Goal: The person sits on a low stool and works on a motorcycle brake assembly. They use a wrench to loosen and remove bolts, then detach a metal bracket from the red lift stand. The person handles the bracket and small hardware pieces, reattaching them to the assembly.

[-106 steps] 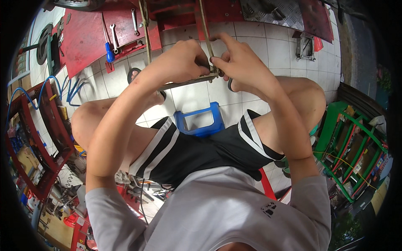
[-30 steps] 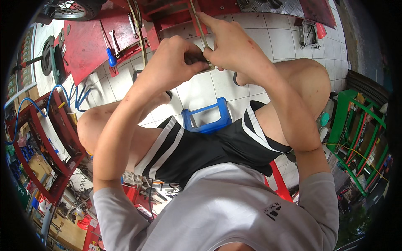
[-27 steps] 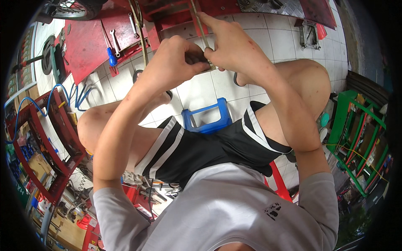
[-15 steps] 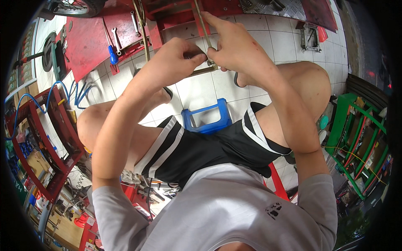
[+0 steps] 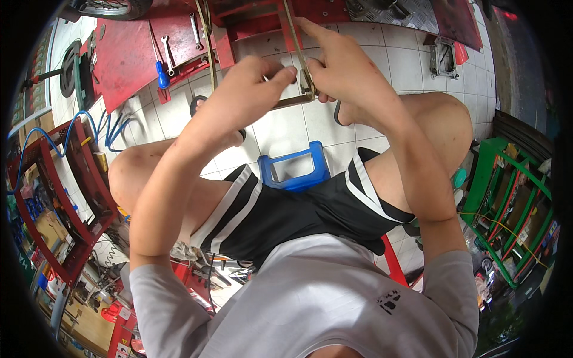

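Observation:
My right hand (image 5: 346, 62) grips the near end of a brass-coloured metal bar (image 5: 293, 39), its index finger stretched out along the bar and the other fingers curled round the end. A small nut or bolt (image 5: 307, 90) shows at that end, beside my right fingertips. Just left of it, apart from the bar, is my left hand (image 5: 253, 83). Its thumb points toward the bolt, while the other fingers are curled and smeared by motion, so whether anything is in them is hidden. A dark crossbar (image 5: 291, 101) runs below both hands.
On the red lift platform (image 5: 125, 65) lie a blue-handled screwdriver (image 5: 162, 76) and two wrenches (image 5: 168, 55). A blue plastic stool (image 5: 294, 164) is between my legs. Green racks (image 5: 492, 209) stand at the right, a red frame (image 5: 68, 197) and blue hose (image 5: 77, 122) at the left.
My left hand has drawn slightly left, away from the bolt at the bar's end. My right hand stays on the bar, and the view has shifted a little.

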Demonstrator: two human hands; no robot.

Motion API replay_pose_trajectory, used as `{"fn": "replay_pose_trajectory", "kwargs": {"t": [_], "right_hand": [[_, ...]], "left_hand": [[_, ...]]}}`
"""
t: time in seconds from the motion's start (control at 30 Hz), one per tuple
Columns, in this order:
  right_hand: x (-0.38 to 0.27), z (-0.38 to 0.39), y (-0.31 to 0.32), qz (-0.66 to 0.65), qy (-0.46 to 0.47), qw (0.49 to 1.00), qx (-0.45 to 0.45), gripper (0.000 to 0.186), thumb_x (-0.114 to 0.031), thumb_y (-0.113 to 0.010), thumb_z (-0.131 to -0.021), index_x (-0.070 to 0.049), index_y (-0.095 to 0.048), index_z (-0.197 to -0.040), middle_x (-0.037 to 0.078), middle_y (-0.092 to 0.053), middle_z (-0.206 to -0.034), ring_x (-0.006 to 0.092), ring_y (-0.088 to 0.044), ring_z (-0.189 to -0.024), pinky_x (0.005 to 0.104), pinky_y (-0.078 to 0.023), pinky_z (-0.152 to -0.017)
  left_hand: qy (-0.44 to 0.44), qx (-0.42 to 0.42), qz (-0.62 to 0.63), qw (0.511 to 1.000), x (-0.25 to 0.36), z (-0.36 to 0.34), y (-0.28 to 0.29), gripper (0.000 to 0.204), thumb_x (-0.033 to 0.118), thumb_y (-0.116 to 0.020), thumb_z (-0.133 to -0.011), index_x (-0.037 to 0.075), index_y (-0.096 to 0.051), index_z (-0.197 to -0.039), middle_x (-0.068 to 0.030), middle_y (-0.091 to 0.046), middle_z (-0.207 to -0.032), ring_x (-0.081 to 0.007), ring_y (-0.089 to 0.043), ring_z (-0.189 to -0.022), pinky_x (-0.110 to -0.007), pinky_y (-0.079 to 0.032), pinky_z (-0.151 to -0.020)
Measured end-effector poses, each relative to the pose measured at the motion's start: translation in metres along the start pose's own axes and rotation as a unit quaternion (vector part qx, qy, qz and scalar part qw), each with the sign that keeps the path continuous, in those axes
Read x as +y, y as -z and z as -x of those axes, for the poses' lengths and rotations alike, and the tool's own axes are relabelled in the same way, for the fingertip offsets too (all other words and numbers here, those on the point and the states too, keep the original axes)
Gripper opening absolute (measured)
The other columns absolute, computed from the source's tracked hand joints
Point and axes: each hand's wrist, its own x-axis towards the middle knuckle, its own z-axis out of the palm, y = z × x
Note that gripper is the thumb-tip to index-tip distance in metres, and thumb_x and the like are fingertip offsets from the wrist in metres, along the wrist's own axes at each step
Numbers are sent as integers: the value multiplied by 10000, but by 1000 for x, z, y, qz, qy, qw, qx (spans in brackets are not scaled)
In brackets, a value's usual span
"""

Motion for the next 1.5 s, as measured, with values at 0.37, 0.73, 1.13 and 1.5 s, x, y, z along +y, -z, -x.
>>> {"fn": "replay_pose_trajectory", "kwargs": {"t": [0.37,0.73,1.13,1.5], "right_hand": [[-1,1,0,-69,5,997,19,568,-25,-409,-804,24,-420,-1370,173,-632,-630,229,-654,-489,332,-562,-482],[-3,3,3,-98,-24,995,10,555,-77,-400,-819,12,-420,-1366,212,-642,-713,252,-657,-499,331,-565,-483],[-1,2,5,-113,-31,993,3,559,-102,-407,-821,15,-420,-1367,196,-642,-674,250,-659,-503,328,-563,-478],[-2,3,6,-119,-20,993,-2,566,-109,-403,-820,14,-416,-1373,218,-646,-695,260,-667,-521,340,-570,-497]], "left_hand": [[-53,10,-7,999,-4,0,-5,428,332,-539,-938,-73,-670,-971,-62,-514,-617,-123,-446,-582,-316,-392,-555],[-79,86,-28,993,0,3,-9,432,338,-528,-942,-66,-678,-981,-97,-568,-622,-149,-500,-590,-335,-411,-552],[-109,47,-82,989,1,3,-12,307,207,-572,-884,-79,-673,-930,-203,-653,-730,-230,-594,-619,-360,-473,-624],[-179,79,-109,975,2,3,-15,195,118,-640,-801,-56,-713,-853,-217,-670,-727,-282,-637,-614,-364,-508,-632]]}}
